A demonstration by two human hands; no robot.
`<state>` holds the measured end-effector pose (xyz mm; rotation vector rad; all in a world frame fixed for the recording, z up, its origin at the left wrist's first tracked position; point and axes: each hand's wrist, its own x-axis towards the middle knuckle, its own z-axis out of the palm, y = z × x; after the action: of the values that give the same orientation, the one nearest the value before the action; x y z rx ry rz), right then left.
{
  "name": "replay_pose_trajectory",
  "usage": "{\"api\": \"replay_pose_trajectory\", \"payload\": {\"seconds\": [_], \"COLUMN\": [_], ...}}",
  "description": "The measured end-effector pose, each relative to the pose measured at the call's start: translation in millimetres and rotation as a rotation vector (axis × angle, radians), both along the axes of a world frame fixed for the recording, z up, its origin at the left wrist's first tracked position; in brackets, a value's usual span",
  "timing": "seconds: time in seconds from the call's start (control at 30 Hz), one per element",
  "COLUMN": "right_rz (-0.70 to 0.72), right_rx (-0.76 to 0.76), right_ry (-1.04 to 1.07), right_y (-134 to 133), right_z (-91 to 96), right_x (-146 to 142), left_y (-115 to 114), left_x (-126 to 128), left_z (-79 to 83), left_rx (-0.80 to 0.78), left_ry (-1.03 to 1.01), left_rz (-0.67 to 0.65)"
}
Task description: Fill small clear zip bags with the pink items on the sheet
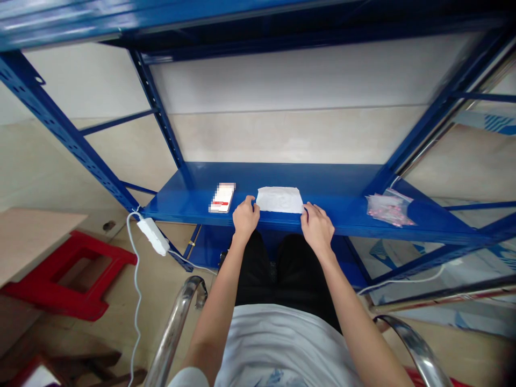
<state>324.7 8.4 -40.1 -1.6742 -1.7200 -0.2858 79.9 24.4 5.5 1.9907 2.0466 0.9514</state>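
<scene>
White sheet [279, 200], paper or thin film (material unclear), lies flat on a blue steel shelf [334, 215], close to the front edge, between the two hands. Left hand [245, 217]: fingers loosely curled, tips at the sheet's left edge. Right hand [317, 228]: fingers curled and bent down, tips at the sheet's lower right corner. Neither hand is spread flat; whether either pinches the sheet cannot be told from this view.

Left of the left hand, a white flat box [222, 197] with a red band lies on the shelf near the front edge; its surface is blurred and unreadable. Well to the right of the right hand, a clear plastic bag [389, 208] holding small pink items lies at the shelf's right end, partly over the edge.

Below the hands, black trousers [298, 269] and a pale grey T-shirt [282, 344] show on the person. Chrome chair arms [173, 333] curve up at lower left and lower right. At mid-left, a white power adapter [152, 236] hangs against the shelf's front corner, with a white cable [136, 301] running down toward the floor. Further left, a red plastic stool [68, 274] stands beneath a pale wooden board [32, 236]. A pale wall panel [290, 102] stands behind the shelf.
</scene>
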Motion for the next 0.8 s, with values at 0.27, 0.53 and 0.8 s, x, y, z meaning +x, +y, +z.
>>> {"api": "replay_pose_trajectory", "payload": {"seconds": [0.27,0.53,0.8], "right_rz": [-0.027,-0.017,-0.009], "right_rx": [0.018,0.004,0.014], "right_ry": [-0.006,0.0,0.005], "right_y": [-1.1,-0.5,-1.2], "right_z": [-0.7,-0.2,-0.7], "right_x": [-2.1,-4.6,-5.3], "left_y": [-2.5,-3.4,-2.5], "left_x": [-2.0,-3.7,-4.5], "left_z": [-1.6,1.2,2.5], "left_rx": [0.029,0.017,0.017], "left_ry": [0.01,0.01,-0.023], "left_rz": [-0.021,-0.029,-0.024]}}
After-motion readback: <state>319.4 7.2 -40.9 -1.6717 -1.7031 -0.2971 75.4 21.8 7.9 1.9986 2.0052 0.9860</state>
